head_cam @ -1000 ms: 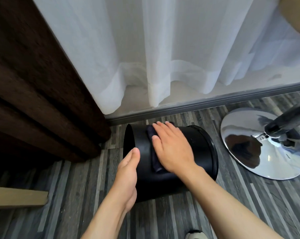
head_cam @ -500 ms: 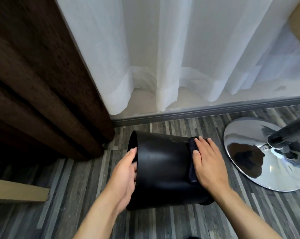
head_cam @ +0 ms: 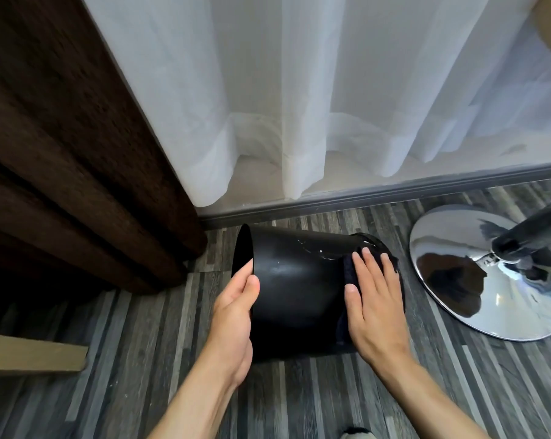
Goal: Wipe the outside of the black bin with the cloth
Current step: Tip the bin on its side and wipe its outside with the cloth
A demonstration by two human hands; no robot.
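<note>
The black bin (head_cam: 296,280) lies on its side on the striped grey floor, one end to the left and the other to the right. My left hand (head_cam: 236,308) grips the bin's left rim, thumb on the outer wall. My right hand (head_cam: 374,299) lies flat on the right part of the wall, pressing a dark cloth (head_cam: 350,272) against it. Only the cloth's edges show around my fingers. A wet streak shines on the wall just left of the fingertips.
A chrome round stool base (head_cam: 489,274) with its dark post stands close to the right of the bin. A white sheer curtain (head_cam: 299,106) hangs behind, a dark brown curtain (head_cam: 62,153) at the left. A beige board edge (head_cam: 30,356) juts in at the lower left.
My right hand has slid the cloth from the middle of the bin's wall to its right end. The left hand moved from beside the rim to gripping it, and the bin has turned slightly.
</note>
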